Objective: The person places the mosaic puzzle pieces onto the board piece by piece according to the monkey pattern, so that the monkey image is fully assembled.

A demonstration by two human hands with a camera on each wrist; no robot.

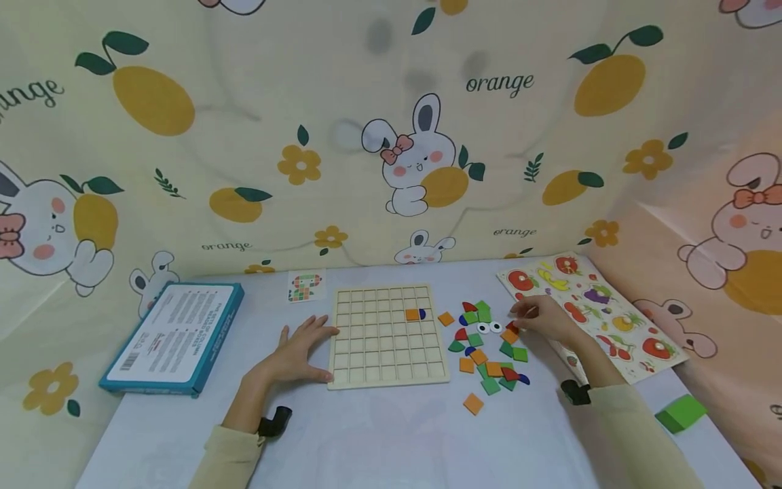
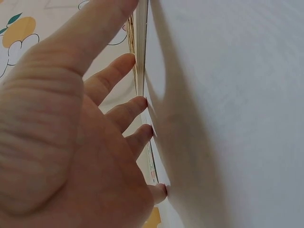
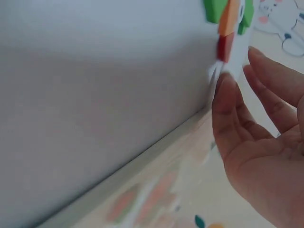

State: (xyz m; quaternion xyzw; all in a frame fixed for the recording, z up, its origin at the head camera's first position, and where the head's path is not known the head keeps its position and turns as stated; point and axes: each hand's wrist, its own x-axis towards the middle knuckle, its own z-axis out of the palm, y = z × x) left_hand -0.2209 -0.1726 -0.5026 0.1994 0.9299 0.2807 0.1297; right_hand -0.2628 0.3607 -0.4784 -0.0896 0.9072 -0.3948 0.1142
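Observation:
My left hand lies at the left edge of a wooden grid board, fingers spread, thumb and a fingertip on its rim. In the left wrist view the thumb reaches the board's edge. On the board, an orange square sits beside a blue half-round piece. My right hand is at the right side of the loose pieces, fingers loosely bent. Its fingertips are close to a red piece next to an orange piece; nothing shows between thumb and fingers.
Several coloured pieces and two round eye pieces lie right of the board. A fruit-picture board is at the right, with a green block nearer. A blue-edged box and a pattern card are at the left.

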